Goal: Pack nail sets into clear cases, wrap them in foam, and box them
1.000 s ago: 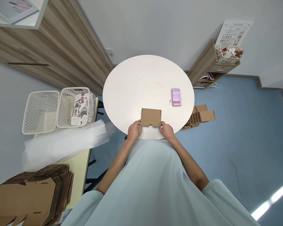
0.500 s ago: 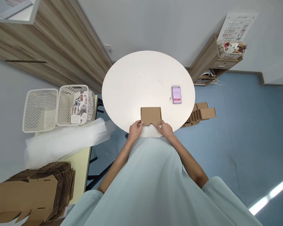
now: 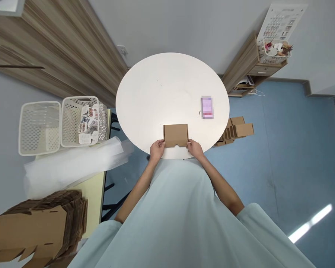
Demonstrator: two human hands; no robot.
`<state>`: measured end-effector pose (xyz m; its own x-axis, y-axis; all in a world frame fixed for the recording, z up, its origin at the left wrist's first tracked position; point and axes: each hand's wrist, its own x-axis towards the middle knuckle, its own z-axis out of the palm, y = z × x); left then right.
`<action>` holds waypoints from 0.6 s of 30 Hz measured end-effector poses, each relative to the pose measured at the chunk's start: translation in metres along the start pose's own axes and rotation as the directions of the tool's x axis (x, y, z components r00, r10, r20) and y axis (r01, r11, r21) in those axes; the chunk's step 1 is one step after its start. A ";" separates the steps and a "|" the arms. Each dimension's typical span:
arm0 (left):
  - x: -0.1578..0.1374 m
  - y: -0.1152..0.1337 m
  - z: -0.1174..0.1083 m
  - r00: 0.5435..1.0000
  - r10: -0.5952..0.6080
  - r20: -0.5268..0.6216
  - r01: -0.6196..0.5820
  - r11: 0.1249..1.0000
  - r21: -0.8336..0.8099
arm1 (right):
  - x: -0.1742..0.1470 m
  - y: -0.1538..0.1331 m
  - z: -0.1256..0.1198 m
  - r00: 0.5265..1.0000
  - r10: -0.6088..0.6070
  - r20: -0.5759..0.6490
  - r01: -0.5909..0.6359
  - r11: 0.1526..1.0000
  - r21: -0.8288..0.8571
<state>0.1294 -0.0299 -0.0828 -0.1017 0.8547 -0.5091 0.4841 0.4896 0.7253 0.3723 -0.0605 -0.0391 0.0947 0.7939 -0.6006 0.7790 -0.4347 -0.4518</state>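
A small brown cardboard box (image 3: 175, 134) lies near the front edge of the white oval table (image 3: 167, 85), its lid down and a notch in its near edge. My left hand (image 3: 157, 149) grips the box's near left corner with bent fingers. At the near right corner, my right hand (image 3: 194, 149) holds the box between thumb and fingers. The inside of the box is hidden. To the right on the same table lies a pinkish-purple rectangular item (image 3: 207, 107), blurred by pixels.
Left of me a pale yellow table (image 3: 96, 199) bears white baskets (image 3: 40, 128), a roll of white wrap (image 3: 75, 163) and stacked flat cardboard (image 3: 30, 229). Folded boxes (image 3: 244, 130) stand low at the right. A wooden cabinet (image 3: 242, 63) stands against the wall.
My hands remain at the box's near corners, and the right fingers have shifted from the notch side toward the corner. The whole view has moved slightly.
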 end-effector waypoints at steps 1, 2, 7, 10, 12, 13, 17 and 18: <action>0.000 0.000 0.000 1.000 0.009 -0.004 -0.009 1.000 0.013 | 0.000 0.001 0.000 1.000 -0.004 -0.003 0.004 1.000 -0.001; 0.000 0.001 0.000 1.000 0.019 -0.008 -0.018 1.000 0.023 | 0.001 0.001 0.001 1.000 -0.009 -0.007 0.009 1.000 -0.005; -0.003 0.006 0.000 0.998 0.043 -0.039 -0.040 0.996 0.080 | 0.003 0.004 0.003 1.000 -0.018 -0.008 0.018 1.000 -0.016; -0.004 0.009 0.001 0.996 0.066 -0.052 -0.060 0.991 0.119 | 0.007 0.008 0.005 1.000 -0.014 -0.025 0.013 1.000 -0.014; -0.005 0.009 0.000 0.996 0.081 -0.048 -0.074 0.988 0.139 | 0.010 0.012 0.006 0.998 -0.002 -0.057 0.002 1.000 0.006; -0.005 0.009 0.000 0.995 0.085 -0.048 -0.078 0.987 0.144 | 0.011 0.014 0.006 0.997 0.001 -0.076 0.001 1.000 0.024; -0.002 0.010 -0.001 0.995 0.089 -0.053 -0.085 0.993 0.086 | 0.016 0.020 0.008 0.989 -0.044 -0.144 0.063 0.989 0.131; -0.002 0.011 0.000 0.995 0.092 -0.044 -0.089 0.995 0.054 | 0.017 0.020 0.008 0.986 -0.062 -0.153 0.087 0.983 0.163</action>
<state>0.1346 -0.0263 -0.0743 -0.0953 0.9028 -0.4193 0.5378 0.4011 0.7415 0.3846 -0.0596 -0.0637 0.1395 0.8751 -0.4635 0.6727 -0.4272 -0.6041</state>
